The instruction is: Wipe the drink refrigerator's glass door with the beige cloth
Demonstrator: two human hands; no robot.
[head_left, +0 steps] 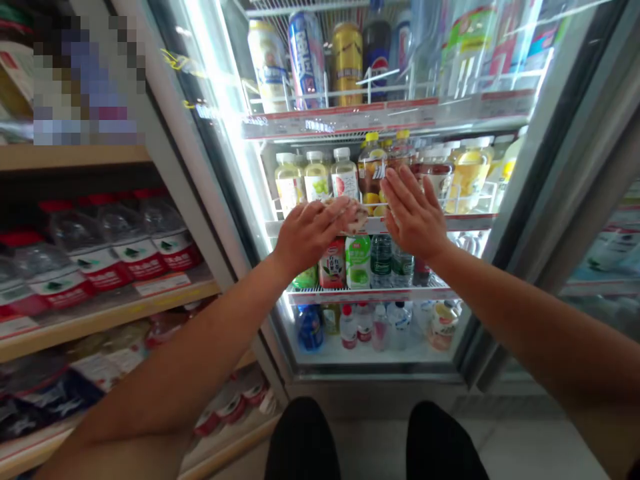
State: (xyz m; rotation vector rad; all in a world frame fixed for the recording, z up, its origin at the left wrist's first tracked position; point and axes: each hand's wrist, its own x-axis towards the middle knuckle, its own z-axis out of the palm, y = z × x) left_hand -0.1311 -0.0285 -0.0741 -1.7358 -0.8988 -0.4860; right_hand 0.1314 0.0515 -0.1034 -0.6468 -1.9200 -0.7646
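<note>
Both my hands are raised against the glass door [235,193] of a lit drinks fridge. My left hand [313,233] is closed around a small pale crumpled thing, perhaps a cloth or wipe [354,215], pressed to the glass. My right hand [413,212] lies flat and open on the glass just to its right, fingers stretched upward. Behind the glass, level with my hands, stand pale juice bottles [317,175] and orange drink bottles [373,167].
Cans [306,57] fill the fridge's top shelf; small bottles [373,327] stand at the bottom. To the left, wooden shelves [100,317] carry red-capped water bottles [125,243]. A second fridge door [605,260] is at the right. My dark-clad knees [370,440] are below.
</note>
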